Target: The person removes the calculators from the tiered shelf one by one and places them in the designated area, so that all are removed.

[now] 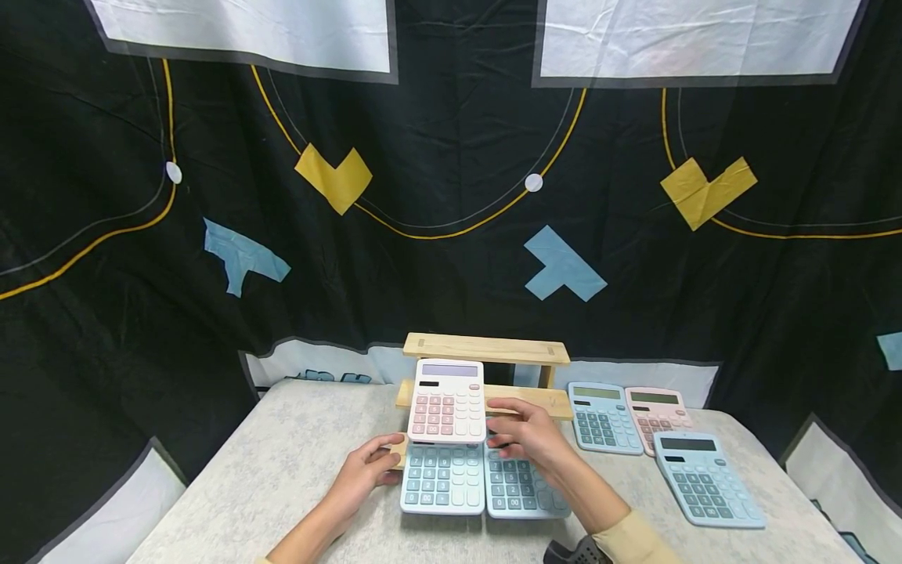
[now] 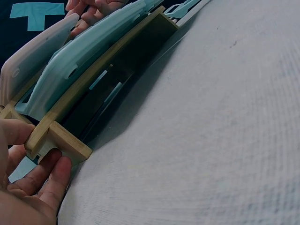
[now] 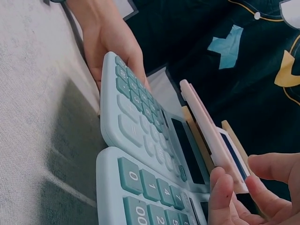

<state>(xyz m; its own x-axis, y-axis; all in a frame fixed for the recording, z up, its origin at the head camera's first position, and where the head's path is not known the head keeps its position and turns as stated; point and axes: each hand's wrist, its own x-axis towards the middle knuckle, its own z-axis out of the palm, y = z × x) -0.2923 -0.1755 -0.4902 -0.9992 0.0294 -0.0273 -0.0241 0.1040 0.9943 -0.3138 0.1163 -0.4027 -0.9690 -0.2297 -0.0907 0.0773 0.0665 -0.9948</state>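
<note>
A tiered wooden stand (image 1: 486, 347) holds a white calculator (image 1: 448, 401) with pink and white keys on its middle step. Two light blue calculators (image 1: 442, 479) lean side by side on the lowest step. My left hand (image 1: 362, 474) grips the left end of that step, thumb above and fingers beneath the wood (image 2: 70, 143) in the left wrist view. My right hand (image 1: 528, 433) is at the white calculator's right edge, above the right-hand blue calculator (image 1: 517, 489). In the right wrist view, its loosely bent fingertips (image 3: 220, 185) are right at that edge.
On the table (image 1: 282, 446) to the right lie a blue calculator (image 1: 604, 419), a pink calculator (image 1: 658, 407) and another blue calculator (image 1: 708, 479) nearer the front. Behind the stand hangs a black cloth (image 1: 451, 290) with tape pieces and printed lines.
</note>
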